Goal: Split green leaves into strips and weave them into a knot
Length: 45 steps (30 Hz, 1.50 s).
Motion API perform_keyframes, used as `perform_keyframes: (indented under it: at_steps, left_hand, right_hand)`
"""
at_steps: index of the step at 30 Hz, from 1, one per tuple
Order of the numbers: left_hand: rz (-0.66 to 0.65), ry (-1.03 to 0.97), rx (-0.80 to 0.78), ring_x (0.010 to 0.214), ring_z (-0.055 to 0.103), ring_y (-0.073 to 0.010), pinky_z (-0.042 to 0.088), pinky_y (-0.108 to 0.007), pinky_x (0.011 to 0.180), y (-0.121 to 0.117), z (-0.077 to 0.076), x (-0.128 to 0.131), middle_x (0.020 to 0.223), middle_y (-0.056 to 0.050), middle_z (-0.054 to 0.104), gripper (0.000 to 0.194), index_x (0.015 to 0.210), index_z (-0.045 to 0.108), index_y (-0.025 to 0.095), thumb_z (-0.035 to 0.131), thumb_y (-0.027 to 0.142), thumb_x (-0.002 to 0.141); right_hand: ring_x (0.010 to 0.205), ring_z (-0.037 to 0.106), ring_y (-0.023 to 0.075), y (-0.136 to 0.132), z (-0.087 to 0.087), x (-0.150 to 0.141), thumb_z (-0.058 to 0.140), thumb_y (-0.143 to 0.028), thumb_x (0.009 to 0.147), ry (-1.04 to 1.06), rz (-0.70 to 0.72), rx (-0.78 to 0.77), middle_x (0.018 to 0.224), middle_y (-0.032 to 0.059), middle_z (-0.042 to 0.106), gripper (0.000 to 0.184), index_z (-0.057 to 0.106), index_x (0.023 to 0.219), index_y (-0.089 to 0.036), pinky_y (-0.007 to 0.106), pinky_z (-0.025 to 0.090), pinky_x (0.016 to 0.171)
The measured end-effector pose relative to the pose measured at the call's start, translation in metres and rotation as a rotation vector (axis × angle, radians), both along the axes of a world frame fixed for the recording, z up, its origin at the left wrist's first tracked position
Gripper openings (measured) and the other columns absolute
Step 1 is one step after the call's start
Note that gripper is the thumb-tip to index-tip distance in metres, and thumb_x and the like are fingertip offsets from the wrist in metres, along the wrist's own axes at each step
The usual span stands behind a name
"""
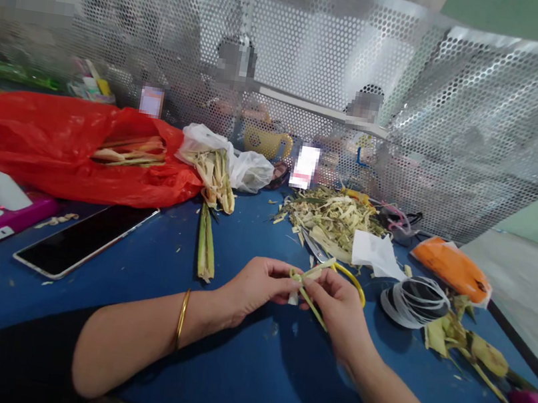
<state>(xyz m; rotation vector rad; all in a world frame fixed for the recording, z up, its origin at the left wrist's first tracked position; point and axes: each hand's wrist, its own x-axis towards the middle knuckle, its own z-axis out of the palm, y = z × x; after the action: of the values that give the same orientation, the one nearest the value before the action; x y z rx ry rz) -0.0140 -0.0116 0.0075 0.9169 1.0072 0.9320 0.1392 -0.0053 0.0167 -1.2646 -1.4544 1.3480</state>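
Note:
Over the blue table my left hand [256,287] and my right hand [340,308] meet, fingertips closed on a folded pale green leaf strip [315,309]. One end of it sticks up between the hands, and another slants down under the right fingers. Part of the fold is hidden by the fingers. A small white piece shows below the left fingertips; what it is I cannot make out. Just behind my right hand lie scissors [356,283] with yellow handles, blades pointing at a heap of leaf scraps [332,219]. To the right sits a spool of clear line [413,302].
Red plastic bag [45,141], dried husks [218,184], green stalks [206,243] and a dark phone [89,238] lie left. White paper [377,253], an orange packet [454,268] and loose leaves [465,342] lie right. A perforated metal screen [311,53] stands behind; people show through it.

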Motion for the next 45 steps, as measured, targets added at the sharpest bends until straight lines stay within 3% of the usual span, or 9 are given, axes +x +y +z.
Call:
perform_keyframes:
  at_steps: [6, 10, 14, 18, 22, 29, 36, 41, 45]
  left_hand:
    - [0.095, -0.038, -0.051, 0.063, 0.059, -0.0096, 0.046, -0.022, 0.064, 0.001, -0.001, 0.002, 0.075, -0.004, 0.069, 0.028, 0.085, 0.073, 0.015, 0.077, 0.026, 0.06]
    - [0.129, -0.091, -0.113, 0.054, 0.054, -0.0076, 0.044, -0.021, 0.059, 0.001, 0.004, 0.001, 0.064, -0.001, 0.064, 0.027, 0.081, 0.072, 0.013, 0.078, 0.022, 0.056]
    - [0.158, -0.096, -0.135, 0.056, 0.056, -0.0091, 0.042, -0.021, 0.058, 0.004, 0.009, -0.004, 0.06, 0.0, 0.061, 0.024, 0.081, 0.07, 0.013, 0.075, 0.02, 0.059]
    - [0.192, -0.116, -0.162, 0.057, 0.057, -0.009, 0.044, -0.022, 0.061, 0.005, 0.011, -0.006, 0.06, 0.001, 0.062, 0.021, 0.078, 0.069, 0.013, 0.075, 0.017, 0.058]
    - [0.189, -0.123, -0.149, 0.058, 0.056, -0.0089, 0.044, -0.022, 0.06, 0.005, 0.008, -0.003, 0.064, 0.0, 0.062, 0.022, 0.074, 0.068, 0.012, 0.077, 0.017, 0.055]
    - [0.194, -0.066, 0.003, 0.057, 0.055, -0.0087, 0.044, -0.022, 0.059, -0.002, 0.005, 0.003, 0.066, -0.001, 0.064, 0.019, 0.076, 0.069, 0.012, 0.072, 0.018, 0.059]
    - [0.085, -0.008, 0.087, 0.057, 0.058, -0.0103, 0.045, -0.023, 0.06, -0.002, 0.005, 0.001, 0.064, -0.002, 0.066, 0.016, 0.077, 0.073, 0.012, 0.07, 0.019, 0.063]
    - [0.013, 0.051, 0.1, 0.057, 0.058, -0.0101, 0.044, -0.022, 0.06, 0.001, 0.001, -0.001, 0.059, -0.002, 0.064, 0.013, 0.077, 0.074, 0.012, 0.067, 0.015, 0.066]
    - [-0.026, 0.075, 0.151, 0.057, 0.057, -0.0093, 0.044, -0.021, 0.061, 0.001, -0.001, -0.003, 0.059, -0.001, 0.064, 0.015, 0.08, 0.074, 0.012, 0.065, 0.015, 0.069]
  right_hand:
    - [0.05, 0.054, 0.0103, 0.0, -0.001, -0.001, 0.067, -0.042, 0.07, -0.039, -0.024, -0.039, 0.057, -0.0019, 0.059, 0.029, 0.052, 0.063, -0.017, 0.022, 0.044, 0.05]
    - [0.057, 0.058, 0.0139, 0.003, -0.004, 0.004, 0.059, -0.04, 0.078, -0.124, 0.023, 0.098, 0.063, -0.0005, 0.061, 0.022, 0.056, 0.08, -0.018, 0.025, 0.048, 0.054]
    - [0.068, 0.062, 0.0163, 0.007, -0.001, 0.014, 0.049, -0.023, 0.087, -0.504, 0.075, 0.623, 0.076, 0.0017, 0.066, 0.03, 0.049, 0.116, -0.019, 0.029, 0.049, 0.067]
    - [0.08, 0.063, 0.0176, 0.009, 0.007, 0.022, 0.044, -0.012, 0.09, -0.881, 0.329, 1.244, 0.092, 0.0069, 0.069, 0.028, 0.057, 0.114, -0.019, 0.033, 0.045, 0.079]
    - [0.082, 0.061, 0.0167, 0.007, 0.01, 0.023, 0.044, -0.011, 0.091, -0.976, 0.393, 1.416, 0.092, 0.0065, 0.068, 0.024, 0.063, 0.104, -0.018, 0.034, 0.043, 0.085]
    - [0.098, 0.059, 0.0181, -0.002, 0.01, 0.014, 0.047, -0.011, 0.088, -0.849, 0.317, 1.329, 0.101, 0.0056, 0.067, 0.019, 0.062, 0.094, -0.02, 0.039, 0.036, 0.097]
    - [0.087, 0.057, 0.0178, 0.001, 0.005, 0.011, 0.048, -0.019, 0.088, -0.498, 0.137, 0.722, 0.089, 0.0043, 0.062, 0.014, 0.054, 0.075, -0.02, 0.031, 0.043, 0.077]
    - [0.063, 0.046, 0.0141, 0.005, 0.0, 0.012, 0.05, -0.028, 0.085, -0.528, 0.086, 0.478, 0.066, -0.0011, 0.049, 0.021, 0.048, 0.066, -0.02, 0.026, 0.037, 0.059]
    - [0.056, 0.042, 0.012, 0.008, -0.003, 0.013, 0.05, -0.032, 0.084, -0.492, 0.118, 0.338, 0.06, -0.0037, 0.046, 0.02, 0.047, 0.067, -0.02, 0.024, 0.034, 0.055]
